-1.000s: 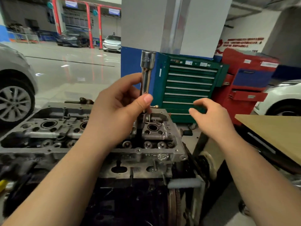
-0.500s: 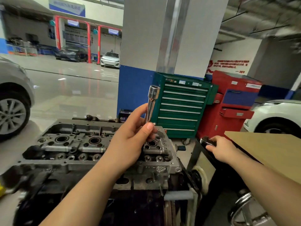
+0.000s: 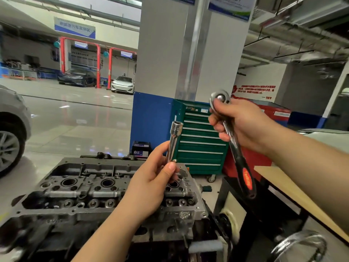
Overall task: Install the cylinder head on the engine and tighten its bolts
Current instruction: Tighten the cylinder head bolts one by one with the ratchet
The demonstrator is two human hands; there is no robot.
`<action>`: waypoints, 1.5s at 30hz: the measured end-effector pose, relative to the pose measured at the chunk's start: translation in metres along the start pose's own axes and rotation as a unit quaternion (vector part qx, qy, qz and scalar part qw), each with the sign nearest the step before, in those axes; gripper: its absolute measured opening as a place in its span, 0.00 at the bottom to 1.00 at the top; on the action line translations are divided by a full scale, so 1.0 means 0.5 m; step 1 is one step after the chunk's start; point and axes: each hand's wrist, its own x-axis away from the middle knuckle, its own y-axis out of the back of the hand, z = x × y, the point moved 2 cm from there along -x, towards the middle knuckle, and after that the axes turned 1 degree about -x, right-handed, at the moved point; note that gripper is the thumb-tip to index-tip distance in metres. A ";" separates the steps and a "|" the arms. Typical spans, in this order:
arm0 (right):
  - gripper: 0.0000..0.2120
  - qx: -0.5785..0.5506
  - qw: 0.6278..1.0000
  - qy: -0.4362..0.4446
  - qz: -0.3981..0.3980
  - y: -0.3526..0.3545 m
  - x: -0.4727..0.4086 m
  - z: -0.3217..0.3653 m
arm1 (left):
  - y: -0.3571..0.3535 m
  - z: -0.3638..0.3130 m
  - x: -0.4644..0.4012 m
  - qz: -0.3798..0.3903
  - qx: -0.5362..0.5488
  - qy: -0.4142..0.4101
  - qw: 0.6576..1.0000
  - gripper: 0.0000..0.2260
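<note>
Cylinder head: seated on the engine, below both hands.
Left hand: above the head's right end, pinching the deep socket upright, open end up.
Right hand: up right of the head, gripping the ratchet near its head, probably to mate with the socket.

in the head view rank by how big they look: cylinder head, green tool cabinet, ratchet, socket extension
1. cylinder head
2. green tool cabinet, though it stands farther away
3. ratchet
4. socket extension

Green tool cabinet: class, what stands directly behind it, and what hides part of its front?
Behind the green tool cabinet stands a white-and-blue pillar. The right hand, its ratchet wrench and the socket extension cover parts of its drawers.
</note>
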 end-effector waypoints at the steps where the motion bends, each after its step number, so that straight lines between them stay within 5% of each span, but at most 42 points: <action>1: 0.11 -0.013 0.999 -0.019 0.039 -0.014 0.005 0.022 | 0.000 -0.001 0.000 0.000 0.003 -0.001 1.000 0.21; 4: 0.13 0.013 0.992 -0.057 0.115 -0.048 0.022 0.057 | 0.000 -0.004 0.000 -0.002 0.016 -0.006 1.000 0.21; 8: 0.16 0.113 0.988 -0.030 0.101 -0.074 0.036 0.070 | -0.001 -0.009 0.001 0.001 0.021 -0.015 1.000 0.22; 25: 0.11 0.166 0.944 -0.124 0.257 -0.074 -0.022 0.076 | 0.000 0.003 -0.004 0.000 0.029 -0.008 1.000 0.21; 35: 0.19 0.213 0.865 -0.188 0.414 -0.079 -0.082 0.089 | 0.003 -0.003 -0.007 -0.007 0.059 -0.002 0.998 0.22; 39: 0.20 0.263 0.875 -0.152 0.378 -0.097 -0.075 0.091 | 0.005 -0.005 -0.007 -0.011 0.069 0.003 0.998 0.22; 41: 0.26 0.362 0.884 -0.095 0.282 -0.111 -0.059 0.095 | 0.004 -0.004 -0.008 -0.014 0.067 0.004 0.998 0.22; 42: 0.28 0.436 0.872 -0.048 0.217 -0.121 -0.049 0.096 | 0.002 -0.003 -0.009 -0.017 0.059 0.004 0.998 0.22; 45: 0.24 0.628 0.763 0.130 0.081 -0.149 -0.018 0.098 | -0.001 0.001 -0.010 -0.020 0.042 0.006 0.999 0.20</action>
